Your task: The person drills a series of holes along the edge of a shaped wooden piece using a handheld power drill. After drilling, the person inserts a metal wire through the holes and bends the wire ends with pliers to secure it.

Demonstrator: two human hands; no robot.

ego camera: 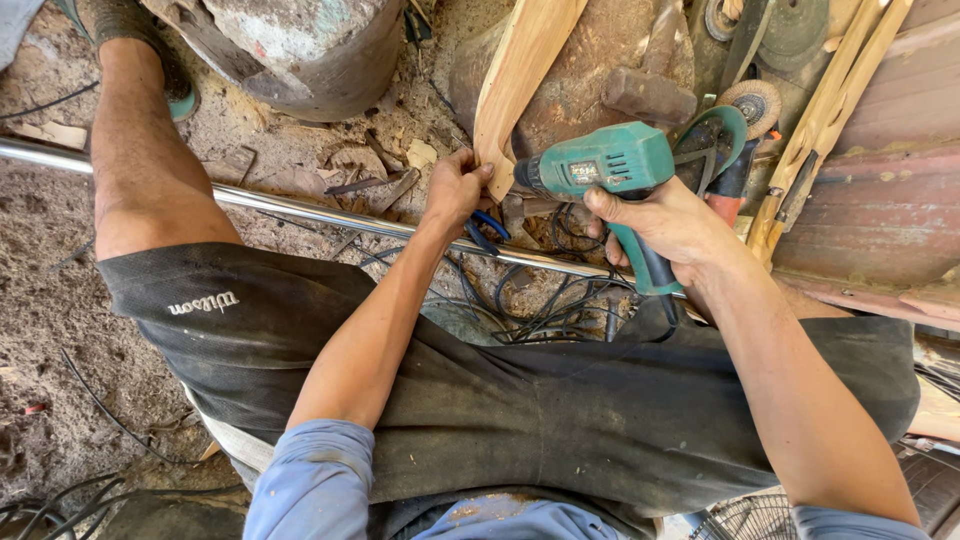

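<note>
— While we steady the curved wooden piece (515, 75) with our left hand (455, 190), where does the bit meet it?

— At its lower end; its long axis runs toward one o'clock. Left fingers pinch it shut. Our right hand (665, 225), at three o'clock, wraps tightly around the green drill (605, 165).

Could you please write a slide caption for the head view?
Left hand steadies a curved wooden piece while right hand aims a green power drill at it.

Teal-green drill (605, 165) with black handle base; pale yellowish wood (515, 80); shiny silver pipe (300, 207); black shorts (480, 390); light blue sleeve (310, 480); tangled black cables (540, 300); rusty brown hammer (650, 90).
</note>
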